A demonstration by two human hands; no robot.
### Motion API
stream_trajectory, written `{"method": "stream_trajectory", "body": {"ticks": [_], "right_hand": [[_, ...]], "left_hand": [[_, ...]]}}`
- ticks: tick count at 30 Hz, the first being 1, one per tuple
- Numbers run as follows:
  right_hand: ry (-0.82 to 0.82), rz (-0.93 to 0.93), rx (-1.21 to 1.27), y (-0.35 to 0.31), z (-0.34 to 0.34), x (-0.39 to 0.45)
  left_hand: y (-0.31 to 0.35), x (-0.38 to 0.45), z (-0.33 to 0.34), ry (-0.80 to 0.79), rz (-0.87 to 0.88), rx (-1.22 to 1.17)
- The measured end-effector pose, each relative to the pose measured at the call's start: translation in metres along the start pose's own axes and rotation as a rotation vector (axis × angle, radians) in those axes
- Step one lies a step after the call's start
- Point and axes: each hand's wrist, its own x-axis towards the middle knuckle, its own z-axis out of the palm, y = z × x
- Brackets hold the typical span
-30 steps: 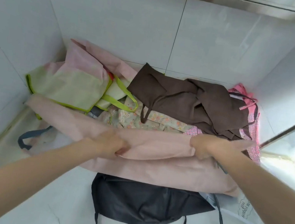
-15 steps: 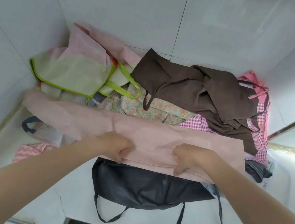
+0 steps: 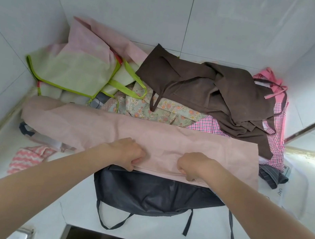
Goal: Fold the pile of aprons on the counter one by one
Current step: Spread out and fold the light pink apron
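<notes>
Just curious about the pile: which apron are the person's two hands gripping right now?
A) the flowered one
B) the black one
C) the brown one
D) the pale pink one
D: both the left hand and the right hand curl their fingers on the near edge of the pale pink apron, which lies over the black apron.

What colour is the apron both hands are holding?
Pale pink apron, seen best in the head view.
</notes>
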Motion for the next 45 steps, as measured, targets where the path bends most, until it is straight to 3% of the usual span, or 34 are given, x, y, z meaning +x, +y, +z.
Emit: {"method": "stream_trajectory", "body": {"ticks": [15,18,22,26,28,30,37,45], "right_hand": [[-0.113,0.060,0.002,-0.009,0.005,-0.003],[-0.110,0.042,0.017,-0.011,0.004,-0.004],[-0.083,0.012,0.053,-0.007,0.008,-0.010],[0.114,0.018,0.407,0.012,0.011,-0.014],[0.261,0.048,0.426,0.023,0.011,-0.014],[0.305,0.153,0.370,0.033,0.015,-0.018],[0.107,0.441,0.219,0.060,0.049,-0.027],[0.004,0.510,0.245,0.072,0.069,-0.024]], "left_hand": [[0.005,0.002,0.008,-0.046,-0.013,-0.022],[0.007,0.004,0.004,0.027,-0.027,-0.156],[0.017,0.015,-0.011,0.211,-0.064,-0.113],[0.040,0.039,-0.028,0.232,-0.120,-0.133],[0.049,0.049,-0.031,0.179,-0.173,-0.117],[0.056,0.058,-0.035,0.129,-0.224,-0.093],[0.064,0.071,-0.042,0.025,-0.274,0.006],[0.066,0.080,-0.044,-0.036,-0.297,0.027]]}}
